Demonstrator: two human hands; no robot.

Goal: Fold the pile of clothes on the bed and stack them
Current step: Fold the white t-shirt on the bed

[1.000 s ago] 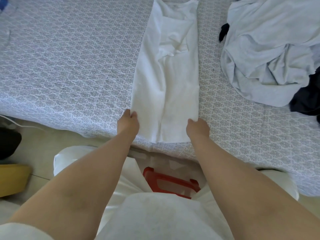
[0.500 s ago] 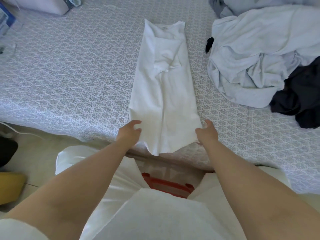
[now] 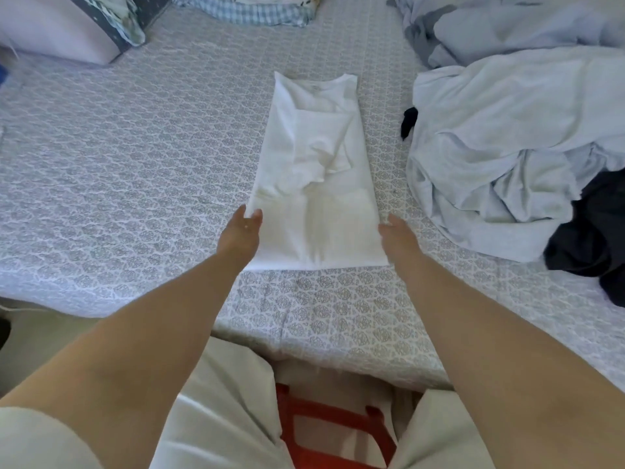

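Observation:
A white shirt (image 3: pixel 314 157) lies in a long narrow strip on the patterned bed cover (image 3: pixel 135 164), collar end away from me. Its near end is doubled over onto itself, and the fold sits just short of the bed's front edge. My left hand (image 3: pixel 240 236) pinches the left corner of the turned-up hem. The right corner is gripped by my right hand (image 3: pixel 399 240). A pile of unfolded clothes (image 3: pixel 500 147) lies to the right, pale blue-grey pieces with a dark garment (image 3: pixel 595 238) at its near side.
Pillows and bedding (image 3: pixel 67 28) lie along the far edge of the bed, with more pale laundry (image 3: pixel 507 25) at the far right. A red stool (image 3: pixel 334 431) stands between my knees below the bed's front edge.
Both hands took the shirt's near hem, which hung over the bed edge, and carried it up and away from me, doubling the lower part over the strip. The view shifted farther onto the bed.

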